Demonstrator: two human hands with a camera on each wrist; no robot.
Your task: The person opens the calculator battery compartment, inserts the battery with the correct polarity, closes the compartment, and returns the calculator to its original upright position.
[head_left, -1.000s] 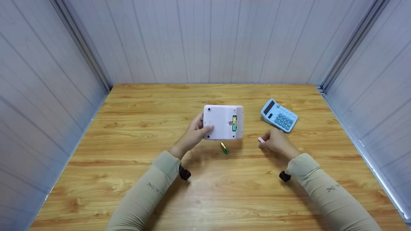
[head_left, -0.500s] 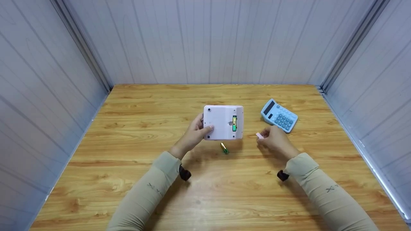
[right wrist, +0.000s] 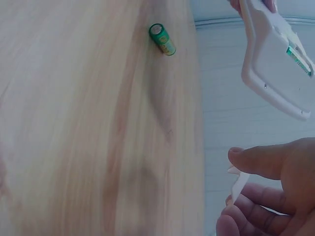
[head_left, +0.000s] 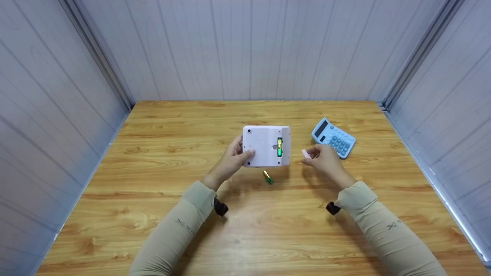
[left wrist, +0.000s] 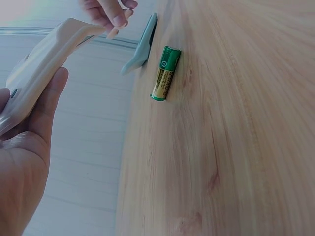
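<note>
My left hand [head_left: 230,161] grips a pale pink calculator [head_left: 262,147] by its left edge, its back turned up and raised off the table. In its open compartment sits a green and gold battery [head_left: 279,147]. To the right, my right hand [head_left: 326,161] pinches a small pink battery cover [head_left: 305,153] between thumb and fingers, apart from the calculator. A loose green and gold battery [head_left: 268,177] lies on the table below the calculator; both wrist views show it too, as a battery [left wrist: 166,73] on the wood in the left one.
A light blue calculator [head_left: 333,138] lies face up on the wooden table [head_left: 172,126], just beyond my right hand. Pale panel walls [head_left: 249,50] close in the back and both sides.
My right hand has moved a little left and away from me with the battery cover, nearing the pink calculator. The left hand stays nearly still, and the loose battery has not moved.
</note>
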